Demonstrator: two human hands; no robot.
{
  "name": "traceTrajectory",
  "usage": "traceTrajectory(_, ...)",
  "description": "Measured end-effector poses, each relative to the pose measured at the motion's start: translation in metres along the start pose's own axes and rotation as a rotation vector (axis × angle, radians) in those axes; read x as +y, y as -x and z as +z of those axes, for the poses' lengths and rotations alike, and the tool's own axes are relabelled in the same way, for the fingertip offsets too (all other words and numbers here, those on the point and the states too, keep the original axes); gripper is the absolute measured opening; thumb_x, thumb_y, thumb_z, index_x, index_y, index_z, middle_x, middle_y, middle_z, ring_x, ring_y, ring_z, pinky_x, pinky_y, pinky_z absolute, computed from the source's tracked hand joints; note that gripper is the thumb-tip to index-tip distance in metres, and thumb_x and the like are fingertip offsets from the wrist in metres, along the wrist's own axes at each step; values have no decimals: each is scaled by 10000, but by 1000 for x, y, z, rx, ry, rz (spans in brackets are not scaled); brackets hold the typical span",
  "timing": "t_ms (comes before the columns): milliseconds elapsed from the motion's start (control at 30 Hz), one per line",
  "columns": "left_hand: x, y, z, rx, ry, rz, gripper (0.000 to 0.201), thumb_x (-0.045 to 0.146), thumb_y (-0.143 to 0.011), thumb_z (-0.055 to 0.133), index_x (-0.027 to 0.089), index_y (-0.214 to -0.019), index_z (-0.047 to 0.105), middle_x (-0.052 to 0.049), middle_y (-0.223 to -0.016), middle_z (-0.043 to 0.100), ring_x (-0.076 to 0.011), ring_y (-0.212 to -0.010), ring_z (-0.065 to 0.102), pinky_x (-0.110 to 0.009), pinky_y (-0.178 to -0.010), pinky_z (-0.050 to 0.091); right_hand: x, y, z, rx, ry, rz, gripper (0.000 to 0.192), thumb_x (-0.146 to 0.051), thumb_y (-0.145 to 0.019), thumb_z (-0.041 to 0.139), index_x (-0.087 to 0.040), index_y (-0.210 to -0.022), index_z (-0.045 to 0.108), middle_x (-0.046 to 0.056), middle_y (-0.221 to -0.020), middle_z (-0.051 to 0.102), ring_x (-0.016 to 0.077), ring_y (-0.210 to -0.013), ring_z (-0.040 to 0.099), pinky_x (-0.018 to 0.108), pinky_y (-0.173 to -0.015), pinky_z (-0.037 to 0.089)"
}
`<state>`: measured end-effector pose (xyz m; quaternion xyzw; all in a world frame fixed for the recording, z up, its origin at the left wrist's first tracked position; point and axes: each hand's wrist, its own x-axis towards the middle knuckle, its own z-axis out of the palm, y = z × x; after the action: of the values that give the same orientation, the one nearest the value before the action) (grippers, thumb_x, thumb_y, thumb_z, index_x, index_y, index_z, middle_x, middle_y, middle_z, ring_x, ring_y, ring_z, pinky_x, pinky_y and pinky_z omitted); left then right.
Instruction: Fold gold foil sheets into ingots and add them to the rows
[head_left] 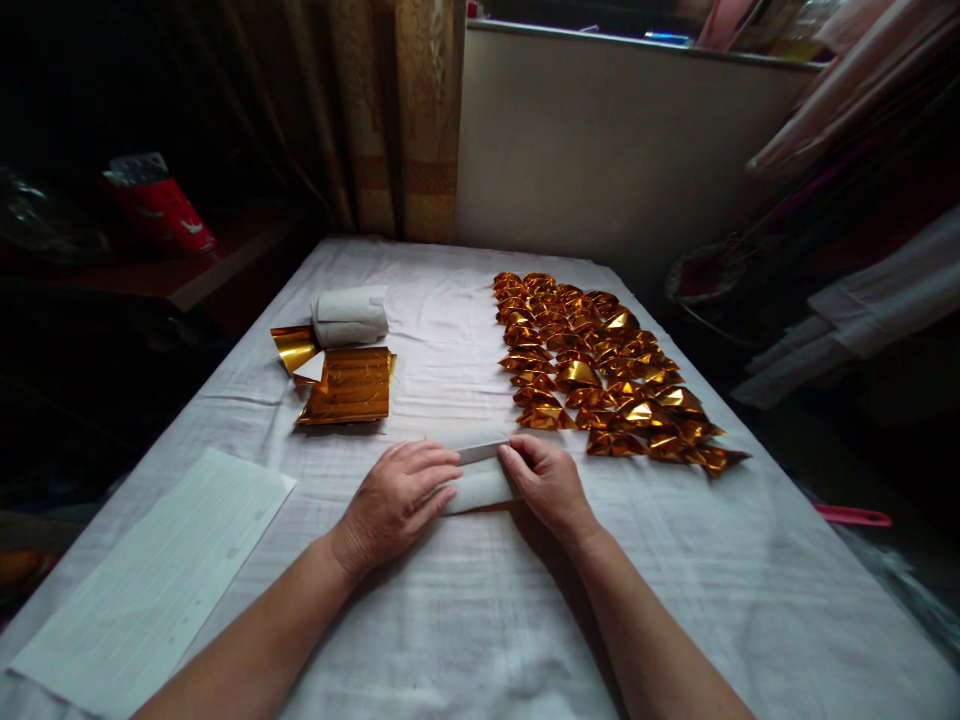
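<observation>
A sheet of foil paper (480,490), white side up with a thin gold edge along its bottom, lies on the white cloth between my hands. Its far part is folded into a narrow strip. My left hand (405,490) grips the left end, fingers over the fold and thumb on the near side. At the right end, my right hand (546,485) pinches the fold between thumb and bent fingers. Just beyond, to the right, several rows of folded gold foil pieces (580,375) cover the cloth. A stack of gold foil sheets (349,388) rests to the left.
A white paper roll (350,315) lies behind the stack. One long printed white sheet (157,580) spreads across the left side of the cloth-covered table (450,620). Beyond the table's edges are a red container (165,205), a pink handle (853,516) and hanging clothes (885,270).
</observation>
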<state>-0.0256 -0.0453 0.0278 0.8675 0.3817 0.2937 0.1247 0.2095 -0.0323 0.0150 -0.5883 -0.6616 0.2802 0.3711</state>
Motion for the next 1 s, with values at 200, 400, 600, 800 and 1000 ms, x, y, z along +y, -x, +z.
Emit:
traceTrajectory(200,0,5,8,-256,-68,-23,476,385,-889,642,238,-1335,566,-97,-1386,592,-282,-1305,516,-519,-1137,320,2,-2,2,5,113,74,403,-402,-883,521,-173,-1180,667,29,-705,705,192,-647,652,294,-642,490)
traceTrajectory(400,0,4,7,-263,-71,-65,485,392,-877,661,239,-1328,571,-96,-1390,589,-283,-1315,506,-533,-1153,284,0,3,-27,-384,-277,14,548,-329,-814,634,-199,-1339,551,73,-1092,712,189,-925,678,310,-795,549)
traceTrajectory(600,-1,4,6,-254,-57,-85,446,362,-866,671,231,-1287,603,-98,-1364,609,-280,-1296,525,-538,-1154,289,7,8,-34,-435,-183,-109,772,-103,-760,590,-263,-1487,381,68,-1197,644,168,-1000,645,333,-900,536)
traceTrajectory(800,-2,4,6,-225,-51,-93,439,335,-852,683,242,-1274,612,-87,-1352,619,-269,-1287,534,-522,-1154,301,4,8,-31,-377,48,-290,593,-38,-742,551,-284,-1277,626,60,-1198,638,182,-1044,633,316,-896,539)
traceTrajectory(1000,-2,4,5,-233,-49,-114,472,339,-831,711,232,-1278,607,-88,-1361,612,-272,-1287,531,-524,-1154,307,5,7,-33,-399,55,-325,609,12,-731,469,-263,-1247,637,57,-1208,657,178,-1098,631,332,-959,516)
